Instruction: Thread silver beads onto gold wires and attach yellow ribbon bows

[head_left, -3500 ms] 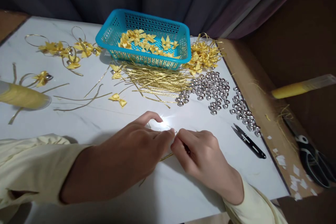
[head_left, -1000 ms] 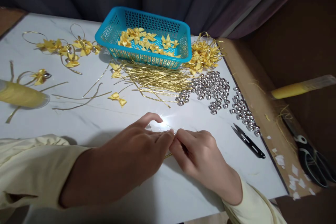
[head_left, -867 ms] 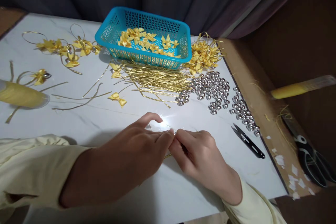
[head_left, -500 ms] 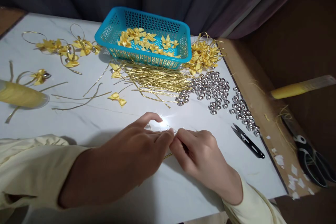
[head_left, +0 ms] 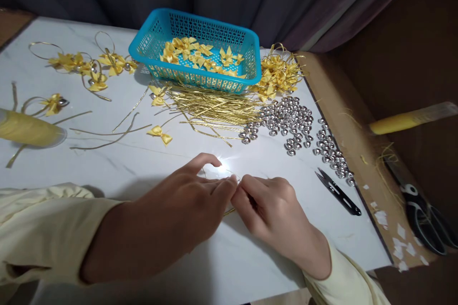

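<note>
My left hand [head_left: 189, 205] and my right hand [head_left: 274, 205] meet fingertip to fingertip above the white table. Both are closed in a pinch, with the left index finger arched away from the rest. A short piece of gold cord [head_left: 229, 212] shows below the fingertips, between the hands; the fingers hide most of it. Fine thread [head_left: 204, 172] shows by the left fingers. What the right fingertips pinch is hidden. A loose yellow ribbon bow [head_left: 160, 134] lies beyond the left hand, and black thread snips [head_left: 338, 191] lie to the right.
A blue basket [head_left: 255, 57] of yellow bows stands at the back. Before it lie gold cords [head_left: 214, 107] and silver beads [head_left: 286, 116]. Bows with cord loops [head_left: 73, 63] and a yellow thread spool [head_left: 30, 128] are at left. Scissors [head_left: 424, 219] lie on the right board.
</note>
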The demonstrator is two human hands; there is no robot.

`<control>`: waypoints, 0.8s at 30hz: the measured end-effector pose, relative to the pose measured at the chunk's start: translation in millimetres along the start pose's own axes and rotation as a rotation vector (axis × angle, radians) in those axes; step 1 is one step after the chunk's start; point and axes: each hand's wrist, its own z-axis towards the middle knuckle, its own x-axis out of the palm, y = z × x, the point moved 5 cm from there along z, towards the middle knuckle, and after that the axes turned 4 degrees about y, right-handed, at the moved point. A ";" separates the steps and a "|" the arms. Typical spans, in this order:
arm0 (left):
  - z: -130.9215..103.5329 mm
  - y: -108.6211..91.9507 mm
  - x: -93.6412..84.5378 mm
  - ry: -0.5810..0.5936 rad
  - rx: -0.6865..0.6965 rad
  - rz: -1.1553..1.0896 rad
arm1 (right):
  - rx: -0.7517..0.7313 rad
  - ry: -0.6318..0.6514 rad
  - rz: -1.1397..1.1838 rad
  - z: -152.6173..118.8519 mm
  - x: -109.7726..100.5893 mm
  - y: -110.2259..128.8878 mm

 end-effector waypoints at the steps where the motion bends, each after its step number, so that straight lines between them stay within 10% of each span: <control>1: -0.1 -0.2 -0.6 -0.014 0.000 0.009 | -0.003 0.001 -0.001 0.3 0.2 0.0; 24: 8.8 22.8 -10.1 0.072 -0.212 -0.236 | 0.027 -0.038 0.217 2.7 -15.7 -5.0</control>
